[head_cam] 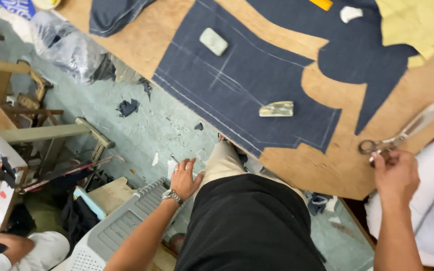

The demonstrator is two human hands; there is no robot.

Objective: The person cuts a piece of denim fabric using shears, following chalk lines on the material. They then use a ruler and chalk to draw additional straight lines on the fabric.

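The right hand (397, 175) has its grip closed on the handles of one pair of scissors (402, 134), blades pointing up and away over the brown surface (317, 165), so the tool sits ready at the edge. Well to the left of that grip lies a dark blue fabric piece (237, 85) with chalk lines, pinned flat by two weights: a pale block (213, 41) and a mottled wedge (277, 109). A second dark piece (357, 55) lies above the scissors. The left hand (184, 178), wearing one wristwatch (172, 196), rests fingers spread and empty against the person's thigh.
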